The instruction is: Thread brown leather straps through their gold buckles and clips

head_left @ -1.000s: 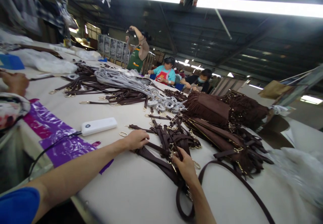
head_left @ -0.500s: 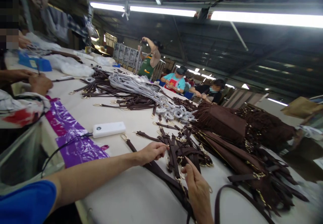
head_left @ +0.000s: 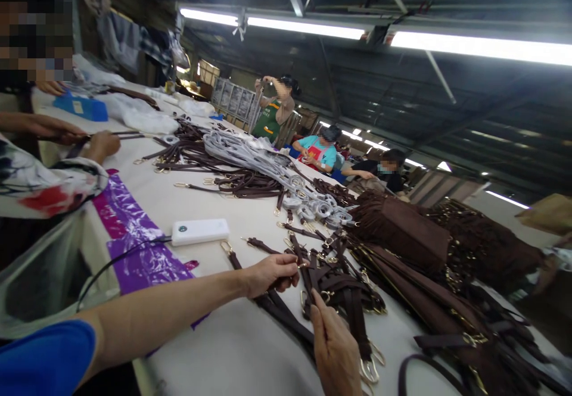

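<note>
You have a small gold clasp [head_left: 302, 265] pinched between the thumb and finger of your left hand [head_left: 271, 275]. Your right hand [head_left: 336, 343] is just beside it, with its fingers stretched out over the brown straps, and I cannot tell if it grips anything. The brown strap pile [head_left: 348, 280] lies on the white table [head_left: 227, 339], right in front of your hands. One long brown strap [head_left: 286, 318] runs under your left wrist, with a gold ring at its far end.

This looks like the middle of the work to me. The piece in your fingers does not look done yet, as you have hold of it. Lots of straps lie loose and crossed in the pile, and more brown straps [head_left: 245, 181] lie farther up the table, near the grey strips [head_left: 241, 152]. Many have gold metal bits on them, so that part seems done there. I cannot tell which straps are finished and which ones are left for you
</note>
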Motion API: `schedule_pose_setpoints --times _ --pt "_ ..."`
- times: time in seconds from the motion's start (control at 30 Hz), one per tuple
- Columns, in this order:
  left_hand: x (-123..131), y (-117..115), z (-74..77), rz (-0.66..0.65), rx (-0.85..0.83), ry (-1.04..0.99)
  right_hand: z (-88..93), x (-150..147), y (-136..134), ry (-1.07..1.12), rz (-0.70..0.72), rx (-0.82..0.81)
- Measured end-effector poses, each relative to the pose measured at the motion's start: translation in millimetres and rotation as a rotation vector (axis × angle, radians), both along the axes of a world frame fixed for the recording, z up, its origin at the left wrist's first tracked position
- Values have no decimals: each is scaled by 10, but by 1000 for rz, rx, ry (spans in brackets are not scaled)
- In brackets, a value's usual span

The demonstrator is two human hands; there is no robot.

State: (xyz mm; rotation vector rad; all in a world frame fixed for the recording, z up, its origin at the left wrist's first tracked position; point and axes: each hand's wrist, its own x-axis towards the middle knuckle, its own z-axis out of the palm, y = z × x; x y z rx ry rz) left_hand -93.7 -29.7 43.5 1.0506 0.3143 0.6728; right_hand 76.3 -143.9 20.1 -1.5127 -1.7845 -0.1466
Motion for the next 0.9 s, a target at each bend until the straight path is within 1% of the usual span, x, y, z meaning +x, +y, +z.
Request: schedule_pose_setpoints --times 0.07,0.13,0.17,0.23,0.3,0.37,0.4,0.47,0.53,0.57,0.6,0.67,0.73,0.77,0.83,0.9 --pt "8 -61 -7 -113 33 31 12 -91 -5 68 20 -30" --pt "26 -118 -23 -213 -1 50 5 -159 -11 152 24 -95" --pt "38 -141 -32 -240 -36 60 -2 -180 -15 201 22 -137" --pt "65 -172 -50 -249 -100 79 -16 -195 -26 297 5 -196" --pt "87 -197 -59 -239 -96 116 -10 -181 -39 357 -23 -182" --pt "100 -229 -58 -228 -4 175 32 -160 -54 357 -50 -130" --pt "103 -251 -58 -233 78 211 66 -155 -62 337 -59 -108" --pt "110 -303 -64 -247 298 285 149 -161 -80 293 -76 -92" --pt "118 -350 -78 -251 499 358 232 -182 -100 278 -71 -124" --pt "121 -366 -85 -254 557 395 268 -191 -112 301 -54 -162" --pt "123 -376 -90 -266 579 430 298 -193 -124 354 -35 -206" --pt "120 -380 -87 -327 522 474 346 -168 -152 552 -34 -296" --pt "104 -371 -63 -412 376 488 384 -99 -178 850 -86 -332" --pt "93 -366 -46 -454 281 483 402 -53 -187 1006 -106 -318" --pt "72 -357 -13 -551 90 442 437 44 -194 1256 -96 -251" --pt "59 -354 6 -665 -36 373 465 123 -187 1396 -64 -178"
